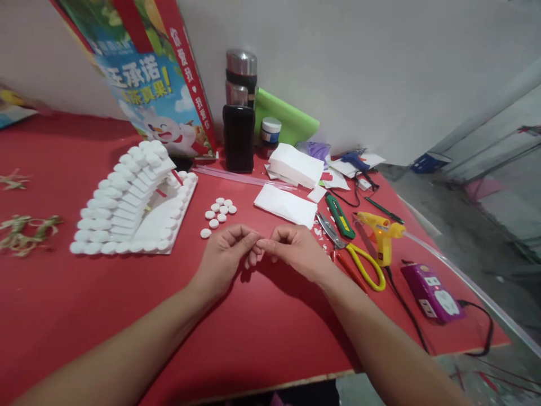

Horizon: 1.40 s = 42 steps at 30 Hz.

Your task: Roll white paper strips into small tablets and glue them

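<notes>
My left hand (230, 251) and my right hand (291, 248) meet above the red table, fingertips pinched together. Whatever lies between them, if anything, is too small or hidden to make out. Just beyond my left hand lie several white round discs (214, 224), loosely grouped. Farther left stands a white model staircase (131, 206), its base edged with similar white rounds. Ahead of my right hand rests a folded white sheet (285, 204). Small white scraps (319, 234) lie beside that hand.
To the right are yellow-handled scissors (367, 265), a green utility knife (339, 216), a yellow glue gun (381, 234) and a purple power box (433, 293) with cords. At the back stand a printed bag (164, 84), a black phone-like object (239, 138) and a thermos (241, 63).
</notes>
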Motion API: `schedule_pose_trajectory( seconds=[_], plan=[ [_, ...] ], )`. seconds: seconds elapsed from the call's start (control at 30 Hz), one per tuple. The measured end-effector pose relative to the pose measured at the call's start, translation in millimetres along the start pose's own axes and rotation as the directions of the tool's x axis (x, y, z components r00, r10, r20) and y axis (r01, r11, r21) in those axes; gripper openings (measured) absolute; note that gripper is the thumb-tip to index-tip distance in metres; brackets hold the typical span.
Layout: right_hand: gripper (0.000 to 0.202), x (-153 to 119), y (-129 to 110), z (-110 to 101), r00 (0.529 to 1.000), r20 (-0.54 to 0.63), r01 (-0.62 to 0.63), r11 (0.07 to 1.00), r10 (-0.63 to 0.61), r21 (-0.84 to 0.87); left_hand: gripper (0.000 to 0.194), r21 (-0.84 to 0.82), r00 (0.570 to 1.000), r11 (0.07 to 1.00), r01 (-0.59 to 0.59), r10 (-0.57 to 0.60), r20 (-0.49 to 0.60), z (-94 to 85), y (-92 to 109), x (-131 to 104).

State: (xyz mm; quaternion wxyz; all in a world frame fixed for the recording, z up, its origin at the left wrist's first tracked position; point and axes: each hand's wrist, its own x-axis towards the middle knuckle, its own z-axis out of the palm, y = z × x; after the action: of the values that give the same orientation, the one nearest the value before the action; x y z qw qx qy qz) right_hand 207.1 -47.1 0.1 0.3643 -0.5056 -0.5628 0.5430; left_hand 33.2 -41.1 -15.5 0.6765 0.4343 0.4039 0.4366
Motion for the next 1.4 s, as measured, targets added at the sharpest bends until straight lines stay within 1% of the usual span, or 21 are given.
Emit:
schedule_pose_trajectory(
  seconds=[0.03,0.1,0.17,0.23,0.27,0.3,0.4,0.5,0.6,0.87,0.93,1.0,1.07,1.1,1.13,1.17,1.2,1.23,1.27,1.33,1.4],
  plan=[
    [0.041,0,1,-1,0.999,-0.013,0.038,0.995,-0.04,-0.094,0.033,0.003,1.0,1.0,0.014,-0.014,-0.009,-0.6,0,1],
    [0.029,1,3,-6,0.978,-0.067,0.167,0.936,-0.196,-0.31,0.035,0.024,0.999,0.999,0.03,-0.029,-0.036,-0.6,1,1],
    [0.018,5,9,-16,0.904,-0.135,0.279,0.799,-0.405,-0.532,0.038,0.055,0.996,0.998,0.016,-0.011,-0.09,0.1,3,1],
    [0.017,13,16,-31,0.823,-0.181,0.277,0.658,-0.539,-0.7,0.045,0.088,0.989,0.996,-0.016,0.028,-0.142,0.3,4,1],
    [0.016,17,20,-38,0.812,-0.189,0.24,0.611,-0.552,-0.754,0.049,0.108,0.987,0.994,-0.027,0.044,-0.152,0.0,5,1],
    [0.015,22,24,-44,0.817,-0.197,0.195,0.582,-0.541,-0.789,0.052,0.129,0.987,0.991,-0.033,0.052,-0.151,-0.6,5,1],
    [0.017,33,31,-53,0.878,-0.204,0.06,0.524,-0.432,-0.85,0.059,0.192,0.995,0.981,-0.028,0.047,-0.092,-3.7,5,2],
    [0.011,37,32,-50,0.918,-0.202,-0.024,0.459,-0.342,-0.888,0.058,0.219,1.0,0.976,-0.017,0.019,-0.006,-6.3,4,5],
    [0.003,37,31,-47,0.923,-0.203,-0.035,0.454,-0.326,-0.89,0.055,0.236,0.999,0.972,0.007,-0.015,0.033,-6.6,1,7],
    [0.014,37,35,-56,0.904,-0.207,0.011,0.503,-0.375,-0.864,0.048,0.267,0.996,0.964,0.01,-0.033,0.083,-3.8,-3,8],
    [0.014,34,31,-56,0.886,-0.222,0.025,0.521,-0.407,-0.853,0.045,0.243,0.997,0.97,-0.007,-0.012,0.08,-4.1,-4,10],
    [0.013,28,23,-55,0.846,-0.244,0.09,0.577,-0.474,-0.812,0.04,0.221,0.998,0.974,-0.042,0.03,0.055,-4.3,-4,12],
    [0.013,19,11,-52,0.819,-0.281,0.203,0.71,-0.5,-0.674,0.039,0.215,0.996,0.973,-0.081,0.084,-0.003,-4.1,-3,13],
    [0.013,15,5,-49,0.837,-0.303,0.246,0.809,-0.455,-0.534,0.042,0.215,0.994,0.972,-0.091,0.101,-0.035,-3.9,-3,14],
    [0.015,10,0,-47,0.879,-0.313,0.248,0.905,-0.36,-0.345,0.046,0.209,0.992,0.973,-0.094,0.11,-0.065,-3.7,-2,14],
    [0.018,6,-5,-45,0.926,-0.298,0.202,0.972,-0.23,-0.123,0.053,0.195,0.99,0.976,-0.092,0.111,-0.087,-3.7,-2,15],
    [0.021,2,-9,-43,0.962,-0.256,0.119,0.989,-0.094,0.085,0.062,0.17,0.99,0.982,-0.089,0.105,-0.09,-3.9,-2,15],
    [0.024,-1,-12,-41,0.98,-0.197,0.028,0.968,0.022,0.248,0.071,0.134,0.992,0.987,-0.092,0.102,-0.072,-4.4,-1,15],
    [0.026,-3,-13,-40,0.985,-0.137,-0.051,0.934,0.106,0.352,0.08,0.095,0.994,0.99,-0.103,0.107,-0.038,-5.2,-1,15],
    [0.027,-5,-14,-39,0.981,-0.053,-0.147,0.89,0.187,0.431,0.092,0.026,0.989,0.99,-0.14,0.138,0.056,-7.1,0,15],
    [0.027,-4,-12,-41,0.977,-0.008,-0.187,0.878,0.212,0.44,0.091,-0.019,0.974,0.985,-0.174,0.175,0.141,-8.8,0,13]
  ],
)
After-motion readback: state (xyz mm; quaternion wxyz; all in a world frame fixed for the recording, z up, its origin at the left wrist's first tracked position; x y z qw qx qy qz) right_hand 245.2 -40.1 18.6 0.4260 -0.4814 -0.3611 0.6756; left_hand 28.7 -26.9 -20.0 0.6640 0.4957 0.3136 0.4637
